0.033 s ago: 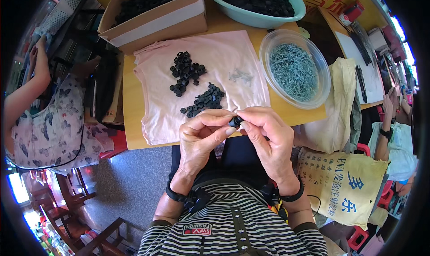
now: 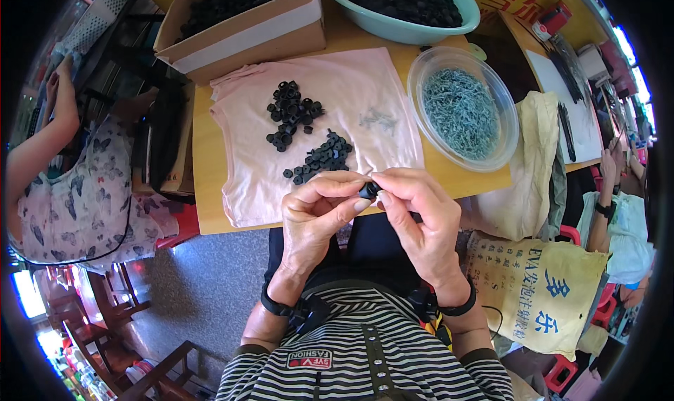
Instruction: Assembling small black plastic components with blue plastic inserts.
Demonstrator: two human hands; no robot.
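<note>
Just past the table's near edge, my left hand (image 2: 316, 215) pinches a small round black plastic part (image 2: 368, 189) between thumb and fingertips. The fingers of my right hand (image 2: 420, 218) close on the same part from the other side and partly hide it. Beyond my hands, a pink cloth (image 2: 246, 162) carries a pile of small black nut-shaped pieces (image 2: 326, 155). Farther back on it lies a heap of black ring-like caps (image 2: 291, 113), and to the right a few thin silvery screws (image 2: 379, 119).
A cardboard box (image 2: 246, 39) and a pale green basin (image 2: 400, 27), both full of black parts, stand at the back of the table. On the right sits a clear tub (image 2: 502, 113) of silvery screws. People (image 2: 77, 190) sit at left and right; a yellowish sack (image 2: 540, 288) lies lower right.
</note>
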